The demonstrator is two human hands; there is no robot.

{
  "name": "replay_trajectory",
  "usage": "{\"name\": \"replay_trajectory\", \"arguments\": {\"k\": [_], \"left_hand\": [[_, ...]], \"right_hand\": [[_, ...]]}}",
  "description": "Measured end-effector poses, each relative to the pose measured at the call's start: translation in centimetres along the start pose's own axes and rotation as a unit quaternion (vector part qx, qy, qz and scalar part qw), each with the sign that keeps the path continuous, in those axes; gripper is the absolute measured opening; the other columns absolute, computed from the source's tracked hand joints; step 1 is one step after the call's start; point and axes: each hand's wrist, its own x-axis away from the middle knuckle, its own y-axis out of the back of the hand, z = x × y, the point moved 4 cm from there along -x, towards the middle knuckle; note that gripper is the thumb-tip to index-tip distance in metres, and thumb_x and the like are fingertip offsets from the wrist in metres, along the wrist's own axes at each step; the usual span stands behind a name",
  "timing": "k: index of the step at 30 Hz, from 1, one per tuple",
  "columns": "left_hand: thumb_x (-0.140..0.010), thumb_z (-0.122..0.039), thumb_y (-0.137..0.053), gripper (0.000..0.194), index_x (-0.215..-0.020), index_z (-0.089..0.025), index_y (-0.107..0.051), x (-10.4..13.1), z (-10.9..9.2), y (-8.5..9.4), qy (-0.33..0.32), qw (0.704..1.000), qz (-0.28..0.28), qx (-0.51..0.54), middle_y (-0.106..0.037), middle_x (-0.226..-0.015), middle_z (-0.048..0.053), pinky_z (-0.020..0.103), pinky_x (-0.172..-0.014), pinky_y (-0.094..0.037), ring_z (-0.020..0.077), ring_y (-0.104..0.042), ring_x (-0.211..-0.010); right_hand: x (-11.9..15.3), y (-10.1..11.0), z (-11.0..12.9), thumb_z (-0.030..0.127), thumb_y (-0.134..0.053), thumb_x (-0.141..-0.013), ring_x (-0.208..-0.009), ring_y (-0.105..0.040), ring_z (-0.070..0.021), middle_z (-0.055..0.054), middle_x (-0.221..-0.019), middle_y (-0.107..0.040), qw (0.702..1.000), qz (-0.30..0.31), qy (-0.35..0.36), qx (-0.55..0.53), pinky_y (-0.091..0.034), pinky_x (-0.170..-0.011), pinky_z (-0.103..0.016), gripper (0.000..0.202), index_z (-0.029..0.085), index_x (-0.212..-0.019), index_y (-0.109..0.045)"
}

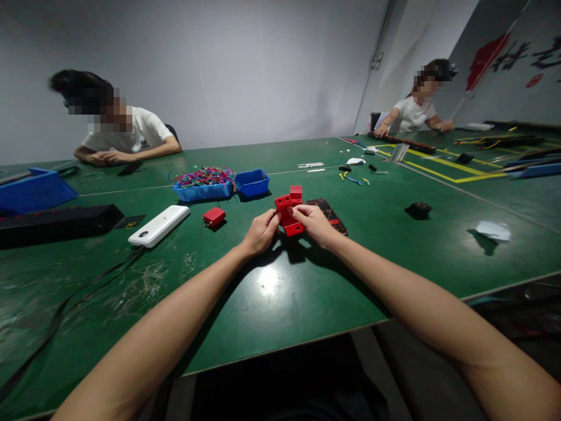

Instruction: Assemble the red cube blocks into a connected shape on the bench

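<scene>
Between both hands, raised a little over the green table, is a red block-shaped part with round holes in its faces. My left hand pinches its left side, fingers closed. From the right, my right hand grips the same part, with the thumb across its front. Whether it is one piece or several pressed together, I cannot tell. Behind my right hand lies a dark phone-like flat object, partly covered. A separate red block rests on the table left of my hands.
A blue tray of coloured wires stands beside a small blue bin. A white power bank with a black cable lies left. Pliers, a black piece and crumpled paper lie right. Two people sit across the table.
</scene>
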Motion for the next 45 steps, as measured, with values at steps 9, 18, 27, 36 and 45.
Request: {"name": "replay_trajectory", "arguments": {"k": [9,18,27,36,45], "left_hand": [[-0.093,-0.041,-0.036,0.035,-0.096,-0.014,-0.058,-0.13,0.09,-0.05,0.027,1.0,0.007,0.012,-0.063,-0.079,0.002,0.025,-0.064,-0.044,0.0124,-0.057,-0.063],[-0.093,-0.044,-0.037,0.038,-0.095,-0.015,-0.061,-0.22,0.47,-0.17,0.033,0.999,0.013,0.008,-0.066,-0.084,0.003,0.027,-0.074,-0.046,0.0174,-0.061,-0.081],[-0.095,-0.045,-0.033,0.035,-0.086,-0.017,-0.053,0.04,0.19,-0.12,0.034,0.999,0.011,0.01,-0.059,-0.069,0.0,0.025,-0.064,-0.043,0.0131,-0.055,-0.064],[-0.096,-0.043,-0.031,0.035,-0.091,-0.016,-0.054,0.16,0.12,-0.2,0.017,1.0,0.021,-0.003,-0.059,-0.072,0.0,0.026,-0.066,-0.042,0.0134,-0.055,-0.066],[-0.096,-0.043,-0.03,0.033,-0.088,-0.018,-0.05,0.12,0.09,-0.19,0.018,1.0,0.025,0.005,-0.058,-0.069,0.0,0.026,-0.065,-0.041,0.0132,-0.055,-0.064]], "right_hand": [[-0.28,0.25,-0.29,0.058,-0.073,-0.065,-0.058,-0.057,-0.0129,0.0,-0.065,-0.065,1.0,0.026,-0.006,0.007,-0.044,-0.059,-0.025,0.044,0.016,-0.07,-0.063],[-0.29,0.29,-0.37,0.057,-0.071,-0.066,-0.06,-0.056,-0.0127,0.0,-0.066,-0.063,0.997,0.032,0.023,0.064,-0.043,-0.06,-0.025,0.043,0.015,-0.07,-0.062],[-0.03,-0.15,-0.26,0.061,-0.069,-0.065,-0.062,-0.056,-0.0144,0.0,-0.066,-0.063,0.999,0.025,0.003,0.04,-0.043,-0.061,-0.026,0.045,0.016,-0.072,-0.064],[-0.06,0.02,-0.05,0.054,-0.071,-0.065,-0.06,-0.055,-0.0134,0.001,-0.064,-0.062,0.998,0.012,0.013,0.055,-0.042,-0.061,-0.026,0.039,0.017,-0.067,-0.06],[-0.02,-0.05,-0.02,0.052,-0.073,-0.067,-0.06,-0.056,-0.0129,0.001,-0.063,-0.061,0.999,0.014,0.018,0.036,-0.042,-0.06,-0.025,0.038,0.016,-0.07,-0.063]]}}
